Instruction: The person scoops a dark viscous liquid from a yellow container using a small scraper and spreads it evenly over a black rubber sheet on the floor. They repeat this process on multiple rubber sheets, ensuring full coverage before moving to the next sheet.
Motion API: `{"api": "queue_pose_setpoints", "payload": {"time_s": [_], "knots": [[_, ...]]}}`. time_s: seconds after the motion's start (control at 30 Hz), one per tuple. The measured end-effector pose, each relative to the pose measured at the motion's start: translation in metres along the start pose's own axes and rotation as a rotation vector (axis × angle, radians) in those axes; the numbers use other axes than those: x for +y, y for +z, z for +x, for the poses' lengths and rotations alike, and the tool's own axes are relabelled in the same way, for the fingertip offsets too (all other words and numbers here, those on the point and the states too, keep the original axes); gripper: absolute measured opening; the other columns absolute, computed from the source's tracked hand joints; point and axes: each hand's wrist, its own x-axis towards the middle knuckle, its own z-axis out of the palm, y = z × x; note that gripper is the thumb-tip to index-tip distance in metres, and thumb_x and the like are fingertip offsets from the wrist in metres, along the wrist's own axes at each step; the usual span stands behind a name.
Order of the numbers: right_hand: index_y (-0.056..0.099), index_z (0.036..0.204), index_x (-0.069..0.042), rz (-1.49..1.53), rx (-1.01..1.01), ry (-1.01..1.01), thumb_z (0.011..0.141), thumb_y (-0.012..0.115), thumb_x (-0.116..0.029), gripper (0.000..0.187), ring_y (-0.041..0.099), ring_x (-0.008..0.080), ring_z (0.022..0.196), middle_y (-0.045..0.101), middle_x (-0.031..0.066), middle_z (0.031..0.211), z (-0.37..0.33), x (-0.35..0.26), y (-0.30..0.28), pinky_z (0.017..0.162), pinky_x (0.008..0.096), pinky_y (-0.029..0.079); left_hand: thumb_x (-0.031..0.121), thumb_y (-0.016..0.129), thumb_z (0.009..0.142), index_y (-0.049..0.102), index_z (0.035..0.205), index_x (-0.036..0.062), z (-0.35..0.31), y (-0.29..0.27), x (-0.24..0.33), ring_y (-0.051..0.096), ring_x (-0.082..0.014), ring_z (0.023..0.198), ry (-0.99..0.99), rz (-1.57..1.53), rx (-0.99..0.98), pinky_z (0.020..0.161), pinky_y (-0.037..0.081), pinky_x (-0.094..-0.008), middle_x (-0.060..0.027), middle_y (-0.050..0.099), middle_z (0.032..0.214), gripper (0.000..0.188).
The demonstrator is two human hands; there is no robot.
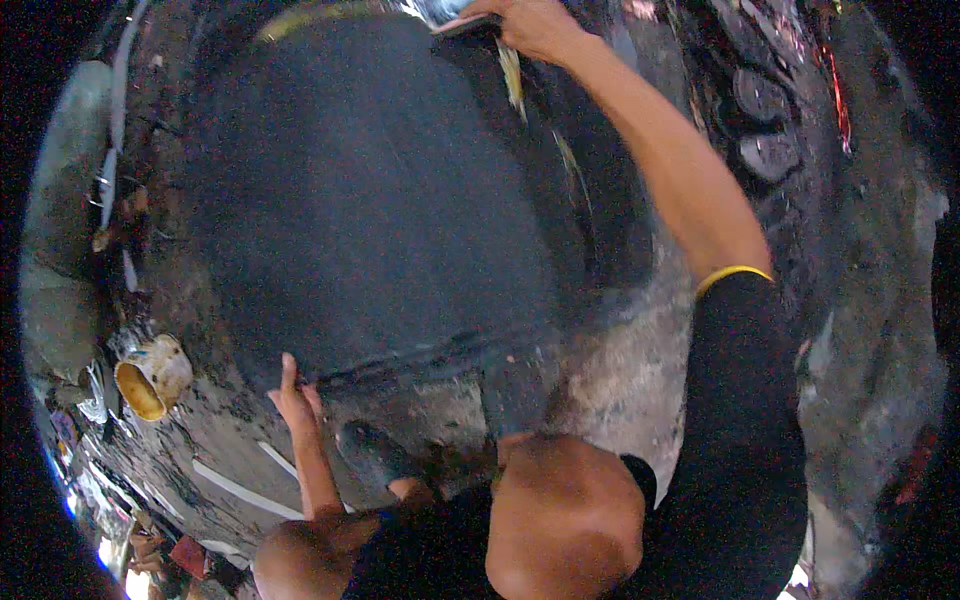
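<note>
A large dark grey sheet (pixel 370 200) lies spread before me, its near edge slightly ragged. At its near left corner is my left hand (pixel 296 400), one digit stretched along the top while the others curl at the edge, closed on the sheet. My right arm reaches to the far side, where my right hand (pixel 535 28) is closed on a flat, dark-edged tool with a shiny bluish top (pixel 466 22). The tool is partly cut off by the upper rim, so its exact kind cannot be told. It is over the sheet's far right part.
A stained whitish pot (pixel 155 378) with a yellowish inside lies tipped at the left. Pale strips (pixel 245 490) lie on the dirty floor near my left forearm. My dark shoe (pixel 375 455) is close to the sheet's near edge. Dark scraps (pixel 765 130) lie at the far right.
</note>
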Motion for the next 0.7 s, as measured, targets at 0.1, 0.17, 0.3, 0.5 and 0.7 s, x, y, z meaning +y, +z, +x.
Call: {"api": "queue_pose_setpoints", "payload": {"time_s": [0.1, 0.17, 0.3, 0.5, 0.7], "knots": [[0.084, 0.119, -0.022, 0.087, -0.167, 0.061, 0.09, 0.048, 0.003, 0.052, 0.075, 0.0348, 0.104, 0.08, 0.009, 0.114, -0.116, -0.073, -0.033, 0.096, 0.0434, 0.057, 0.026, 0.085, 0.093, 0.061, 0.114, 0.0003, 0.001, 0.001, 0.007, 0.059, -0.0128, 0.062, -0.08, -0.057, -0.027, 0.052, 0.045, -0.0289, -0.0073, 0.069, 0.099, 0.041], [0.085, 0.112, -0.022, 0.04, -0.085, 0.152, 0.098, 0.048, -0.006, 0.042, 0.073, 0.0278, 0.11, 0.081, 0.0031, 0.117, -0.196, -0.128, -0.038, 0.098, 0.0419, 0.055, 0.021, 0.087, 0.093, 0.061, 0.117, -0.0015, -0.005, 0.005, 0.014, 0.065, -0.0152, 0.072, -0.103, -0.106, -0.014, 0.06, 0.052, -0.0306, -0.0093, 0.071, 0.106, 0.042], [0.078, 0.119, -0.014, 0.011, -0.1, 0.393, 0.089, 0.057, 0.002, 0.04, 0.07, 0.0282, 0.118, 0.077, 0.0081, 0.121, -0.307, -0.226, -0.055, 0.108, 0.0451, 0.05, 0.024, 0.086, 0.093, 0.069, 0.089, 0.0006, -0.014, 0.02, 0.029, 0.063, -0.0158, 0.074, -0.081, -0.062, -0.086, 0.065, 0.05, -0.0316, -0.0096, 0.07, 0.091, 0.029], [0.077, 0.122, -0.01, -0.067, -0.101, 0.575, 0.087, 0.06, 0.003, 0.041, 0.068, 0.0273, 0.122, 0.076, 0.009, 0.124, -0.356, -0.28, -0.038, 0.111, 0.0432, 0.047, 0.026, 0.087, 0.092, 0.07, 0.089, 0.0008, -0.012, 0.019, 0.02, 0.059, -0.0128, 0.068, 0.018, -0.064, -0.141, 0.061, 0.047, -0.0311, -0.0071, 0.07, 0.09, 0.031], [0.069, 0.134, -0.003, 0.368, -0.025, 0.954, 0.096, 0.062, -0.001, 0.039, 0.067, 0.0233, 0.115, 0.074, 0.0099, 0.125, -0.324, -0.258, -0.099, 0.108, 0.0361, 0.048, 0.026, 0.086, 0.093, 0.065, 0.123, -0.0008, -0.015, 0.038, 0.048, 0.063, -0.0147, 0.069, -0.008, -0.367, -0.086, 0.05, 0.043, -0.027, -0.0108, 0.072, 0.114, 0.045]]}}
